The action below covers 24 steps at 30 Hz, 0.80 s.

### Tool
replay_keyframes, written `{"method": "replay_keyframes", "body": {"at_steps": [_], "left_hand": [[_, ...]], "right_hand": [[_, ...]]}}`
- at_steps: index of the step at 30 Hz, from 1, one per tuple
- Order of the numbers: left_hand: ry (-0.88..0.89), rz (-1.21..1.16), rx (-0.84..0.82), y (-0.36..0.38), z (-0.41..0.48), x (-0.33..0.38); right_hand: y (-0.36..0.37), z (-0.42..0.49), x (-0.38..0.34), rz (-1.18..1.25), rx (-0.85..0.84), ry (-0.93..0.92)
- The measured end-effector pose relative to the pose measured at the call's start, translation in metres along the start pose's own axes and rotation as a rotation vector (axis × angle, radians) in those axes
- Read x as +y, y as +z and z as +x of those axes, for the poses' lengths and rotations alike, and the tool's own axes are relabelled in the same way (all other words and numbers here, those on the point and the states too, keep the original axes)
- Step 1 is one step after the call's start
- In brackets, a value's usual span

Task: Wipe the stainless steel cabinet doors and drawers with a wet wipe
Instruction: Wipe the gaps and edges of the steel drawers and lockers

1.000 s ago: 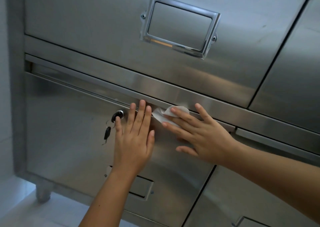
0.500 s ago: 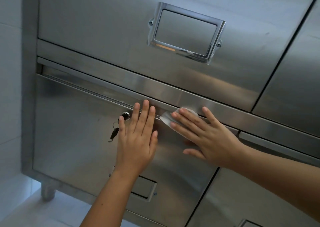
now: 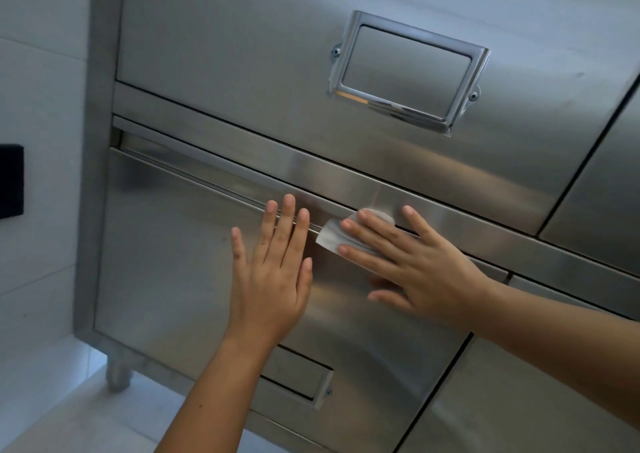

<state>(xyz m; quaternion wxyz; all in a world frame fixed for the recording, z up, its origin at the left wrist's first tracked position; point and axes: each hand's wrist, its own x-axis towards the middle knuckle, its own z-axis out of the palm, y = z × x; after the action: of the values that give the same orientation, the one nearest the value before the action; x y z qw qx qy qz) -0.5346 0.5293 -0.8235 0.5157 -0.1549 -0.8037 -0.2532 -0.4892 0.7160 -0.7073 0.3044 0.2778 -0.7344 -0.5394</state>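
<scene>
Now both hands lie spread: left hand (image 3: 270, 279) on the cabinet door (image 3: 166, 265), right hand (image 3: 415, 265) pressing the wet wipe (image 3: 332, 233).

No legible text, brand, number or sign in view. Label frame (image 3: 408, 72) on upper drawer (image 3: 225, 37): plain steel inside, nothing readable. Lower label frame (image 3: 298, 376): likewise.

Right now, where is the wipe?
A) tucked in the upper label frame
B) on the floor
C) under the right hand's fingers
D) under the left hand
C: the wipe pokes out from under the straight fingers of the right hand, at the top edge of the lower door; the left hand holds nothing.
</scene>
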Motion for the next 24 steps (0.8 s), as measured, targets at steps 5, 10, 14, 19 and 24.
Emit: {"method": "replay_keyframes", "body": {"at_steps": [5, 10, 14, 19, 24], "left_hand": [[-0.07, -0.029, 0.012, -0.005, 0.001, -0.014], [-0.123, -0.052, 0.017, -0.01, 0.0, -0.034], [-0.185, -0.061, 0.026, -0.015, -0.002, -0.051], [-0.217, -0.053, 0.021, -0.019, -0.003, -0.068], [-0.254, -0.035, -0.017, -0.02, -0.006, -0.078]], "right_hand": [[-0.006, 0.027, 0.0, -0.03, 0.015, -0.01], [-0.009, 0.048, 0.001, -0.029, 0.042, -0.046], [-0.014, 0.068, -0.001, -0.037, 0.063, -0.066], [-0.02, 0.096, -0.001, -0.018, 0.121, -0.062], [-0.022, 0.125, 0.004, -0.056, 0.126, -0.077]]}}
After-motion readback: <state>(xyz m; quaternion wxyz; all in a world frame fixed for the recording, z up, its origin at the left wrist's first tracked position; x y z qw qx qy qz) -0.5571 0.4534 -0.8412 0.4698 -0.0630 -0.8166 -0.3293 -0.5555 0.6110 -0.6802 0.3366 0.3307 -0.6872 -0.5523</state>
